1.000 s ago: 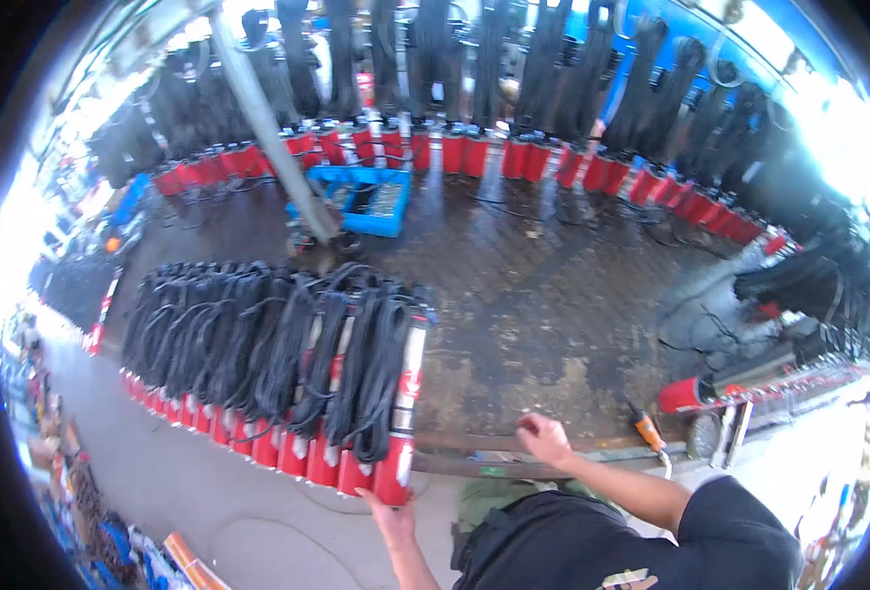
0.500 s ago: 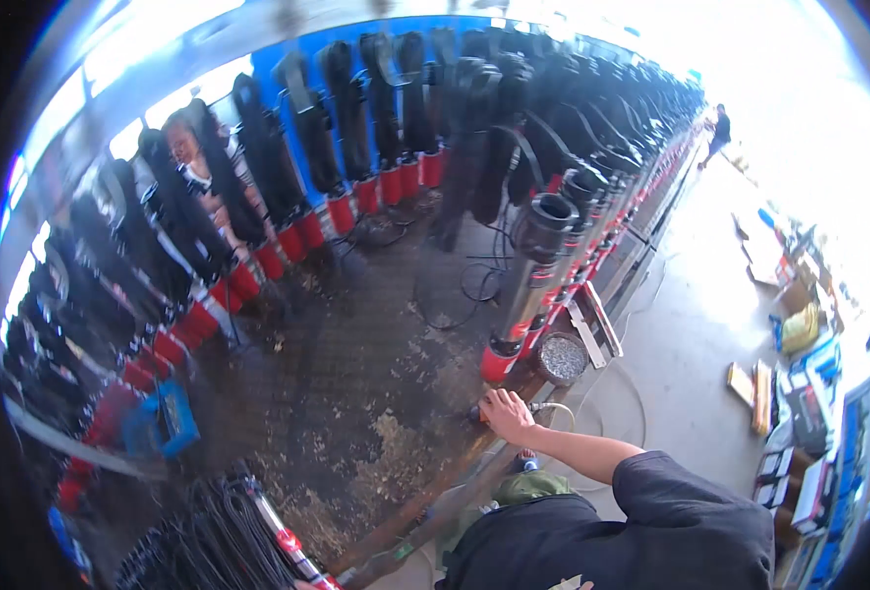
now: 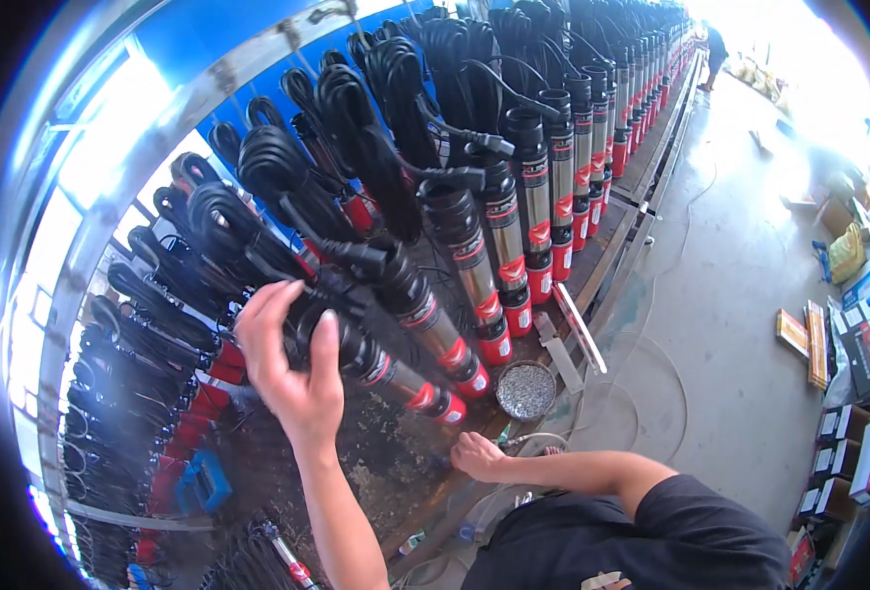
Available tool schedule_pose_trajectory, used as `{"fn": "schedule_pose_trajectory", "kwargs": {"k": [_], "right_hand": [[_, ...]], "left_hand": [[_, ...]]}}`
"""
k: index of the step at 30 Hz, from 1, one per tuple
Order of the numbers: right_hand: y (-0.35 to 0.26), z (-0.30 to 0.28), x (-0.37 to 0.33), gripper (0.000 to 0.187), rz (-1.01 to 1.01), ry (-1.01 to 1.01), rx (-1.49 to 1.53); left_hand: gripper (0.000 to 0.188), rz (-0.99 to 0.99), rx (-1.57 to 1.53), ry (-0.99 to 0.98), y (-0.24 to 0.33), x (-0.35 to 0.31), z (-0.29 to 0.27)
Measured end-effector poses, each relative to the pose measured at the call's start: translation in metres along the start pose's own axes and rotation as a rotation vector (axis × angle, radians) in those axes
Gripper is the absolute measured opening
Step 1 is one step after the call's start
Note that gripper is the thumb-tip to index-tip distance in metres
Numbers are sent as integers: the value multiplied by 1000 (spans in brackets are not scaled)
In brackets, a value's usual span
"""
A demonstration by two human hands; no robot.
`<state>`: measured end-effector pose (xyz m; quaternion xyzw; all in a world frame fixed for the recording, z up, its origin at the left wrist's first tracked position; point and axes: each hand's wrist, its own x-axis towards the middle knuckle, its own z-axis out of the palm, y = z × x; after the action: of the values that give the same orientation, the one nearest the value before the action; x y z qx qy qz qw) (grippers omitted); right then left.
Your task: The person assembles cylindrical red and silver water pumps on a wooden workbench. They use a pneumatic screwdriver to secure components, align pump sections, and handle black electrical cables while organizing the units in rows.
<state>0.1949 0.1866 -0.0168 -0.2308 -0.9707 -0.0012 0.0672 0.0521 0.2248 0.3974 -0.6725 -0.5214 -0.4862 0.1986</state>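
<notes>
standing just left of the frame's centre, a silver metal cylinder (image 3: 396,376), red-footed and black-topped, is partly encircled by the left hand (image 3: 292,379), thumb and fingers spread wide; whether contact is made cannot be told. at lower centre, the right hand (image 3: 478,458) is loosely curled; whether anything is held is hidden.

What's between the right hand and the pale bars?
Head view: a round tub of small silvery bits lies between the right hand and pale bars.
</notes>
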Motion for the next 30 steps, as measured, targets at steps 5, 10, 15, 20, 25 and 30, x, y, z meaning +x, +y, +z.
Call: {"fn": "schedule_pose_trajectory", "kwargs": {"k": [5, 10, 15, 20, 25, 30], "right_hand": [[56, -56, -65, 26, -59, -180, -17], [146, -77, -99, 26, 71, -230, -124], [168, -60, -76, 29, 239, -171, -177], [170, -46, -61, 27, 289, -295, -141], [111, -110, -14, 36, 285, -52, 78], [14, -221, 117, 67, 112, 558, 540]], "left_hand": [[10, -182, -114, 4, -11, -11, 17], [8, -300, -194, 56, 1, -13, 31], [16, -346, -91, 207, 16, -55, -9], [17, -558, -372, 478, 10, -109, -62], [18, -483, -338, 526, 41, -125, -113], [19, -313, -324, -82, 97, -100, -123]]}}
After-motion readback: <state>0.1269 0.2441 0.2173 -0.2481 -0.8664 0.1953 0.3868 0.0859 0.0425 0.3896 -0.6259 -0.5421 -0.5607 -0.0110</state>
